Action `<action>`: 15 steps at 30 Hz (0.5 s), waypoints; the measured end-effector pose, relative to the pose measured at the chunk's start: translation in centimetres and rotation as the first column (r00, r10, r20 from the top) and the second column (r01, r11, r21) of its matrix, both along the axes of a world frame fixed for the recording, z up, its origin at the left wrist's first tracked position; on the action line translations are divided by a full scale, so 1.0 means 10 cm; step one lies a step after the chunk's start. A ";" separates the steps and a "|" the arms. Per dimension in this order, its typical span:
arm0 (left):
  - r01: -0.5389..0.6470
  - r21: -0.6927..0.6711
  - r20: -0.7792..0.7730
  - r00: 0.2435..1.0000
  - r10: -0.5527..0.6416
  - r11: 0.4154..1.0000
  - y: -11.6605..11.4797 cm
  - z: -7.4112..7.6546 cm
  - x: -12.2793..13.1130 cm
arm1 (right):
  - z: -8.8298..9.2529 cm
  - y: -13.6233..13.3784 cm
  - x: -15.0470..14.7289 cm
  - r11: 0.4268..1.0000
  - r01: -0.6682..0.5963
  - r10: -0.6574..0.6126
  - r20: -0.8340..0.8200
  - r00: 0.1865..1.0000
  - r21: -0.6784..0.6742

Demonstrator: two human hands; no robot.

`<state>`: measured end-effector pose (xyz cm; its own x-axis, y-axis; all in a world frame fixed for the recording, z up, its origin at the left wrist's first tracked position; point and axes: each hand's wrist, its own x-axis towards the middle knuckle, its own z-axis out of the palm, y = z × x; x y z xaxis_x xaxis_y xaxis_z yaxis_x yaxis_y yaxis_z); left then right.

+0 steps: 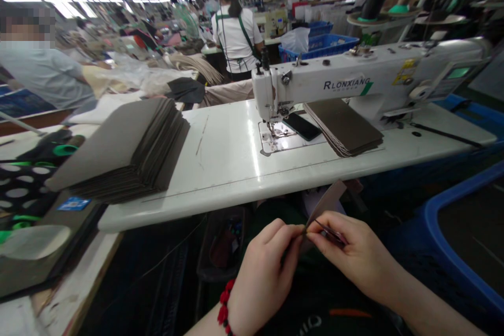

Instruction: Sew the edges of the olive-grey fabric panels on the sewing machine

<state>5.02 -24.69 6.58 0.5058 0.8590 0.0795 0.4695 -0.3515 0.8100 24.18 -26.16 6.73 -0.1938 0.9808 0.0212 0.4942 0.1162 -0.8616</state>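
In front of the table edge, my left hand (268,260) pinches the near edge of a thin grey-brown fabric piece (329,198) between thumb and fingertips. My right hand (356,247) is closed beside it, its fingertips almost meeting the left ones at that same edge. A slim dark tool with a reddish part, which looks like thread snips (334,235), lies within the right hand's grip. Part of the fabric is hidden behind my fingers. Beyond my hands stands a white sewing machine (350,76) on a pale table (228,152).
A tall stack of grey-brown panels (118,139) stands on the table's left, a smaller stack (350,125) under the machine arm. A dark phone (302,126) lies near the needle. A blue basket (435,220) is at right. Two people (238,37) are beyond the table.
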 end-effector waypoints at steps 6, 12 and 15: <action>0.012 0.062 -0.045 0.999 -0.009 0.998 -0.03 -0.03 0.02 | -0.07 0.00 -0.10 0.993 0.079 -0.082 0.025 0.996 0.083; -0.011 -0.116 0.080 0.997 0.020 0.993 0.05 0.03 0.03 | -0.09 0.08 -0.08 0.996 0.023 -0.033 -0.128 0.991 -0.084; -0.032 -0.188 0.133 0.989 0.057 0.982 0.10 -0.01 0.00 | -0.13 0.11 -0.10 0.987 -0.020 -0.011 -0.199 0.980 -0.156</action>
